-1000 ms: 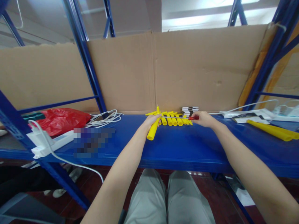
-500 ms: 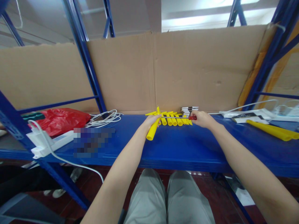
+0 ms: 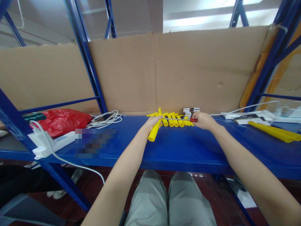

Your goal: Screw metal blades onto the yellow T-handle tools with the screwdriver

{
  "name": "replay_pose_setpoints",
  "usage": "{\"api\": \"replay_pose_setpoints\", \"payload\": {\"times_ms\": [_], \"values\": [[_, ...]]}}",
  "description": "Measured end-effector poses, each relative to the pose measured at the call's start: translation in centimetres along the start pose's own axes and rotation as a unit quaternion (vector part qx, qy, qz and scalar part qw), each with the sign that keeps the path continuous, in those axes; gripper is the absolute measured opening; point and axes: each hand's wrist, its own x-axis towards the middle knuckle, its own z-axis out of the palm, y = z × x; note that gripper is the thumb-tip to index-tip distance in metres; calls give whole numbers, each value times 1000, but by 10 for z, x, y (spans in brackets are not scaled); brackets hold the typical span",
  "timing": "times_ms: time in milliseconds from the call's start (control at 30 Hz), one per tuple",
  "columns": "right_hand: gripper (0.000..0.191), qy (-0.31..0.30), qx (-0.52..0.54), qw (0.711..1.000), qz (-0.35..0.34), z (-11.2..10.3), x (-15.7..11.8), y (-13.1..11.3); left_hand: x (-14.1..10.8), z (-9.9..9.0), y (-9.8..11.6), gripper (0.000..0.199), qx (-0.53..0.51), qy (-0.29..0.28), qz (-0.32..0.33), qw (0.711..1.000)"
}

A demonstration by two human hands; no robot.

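Observation:
My left hand (image 3: 153, 121) is closed around a yellow tapered tube (image 3: 153, 135), its wide open end toward me and its narrow tip toward the cardboard. In my right hand (image 3: 202, 120) is the red handle of a screwdriver (image 3: 193, 120). The long metal shaft runs leftward, level, to the side of the tube by my left fingers; whether its tip is inside the tube I cannot tell. Behind the shaft, several similar yellow tubes (image 3: 176, 122) lie in a row on the blue shelf. A stack of small white and dark brown pieces (image 3: 191, 110) sits just behind my right hand.
Brown cardboard (image 3: 188, 69) stands along the back of the blue shelf (image 3: 183, 150). On the left are a red plastic bag (image 3: 64, 121), a coiled white cable (image 3: 107, 119) and a white power strip (image 3: 62, 141). More yellow tubes (image 3: 272, 130) lie at the right. Blue uprights (image 3: 94, 75) frame the shelf.
Almost nothing differs. Both hands keep their hold on the yellow tube and the screwdriver; the view has shifted very slightly.

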Motion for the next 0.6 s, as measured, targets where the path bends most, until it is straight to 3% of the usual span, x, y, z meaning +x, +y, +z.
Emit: {"api": "replay_pose_setpoints", "payload": {"times_ms": [133,333,600], "values": [[22,-29,-32,998,37,-7,-3,-7,-1,0,0,12,11,-4,-3,1000],[29,-56,-43,997,38,-9,-3,-8,0,-1,-2,12,17,-17,5,1000],[16,-44,-15,999,5,-5,-2,-6,2,-1,-4,10,9,-7,5,1000]]}}
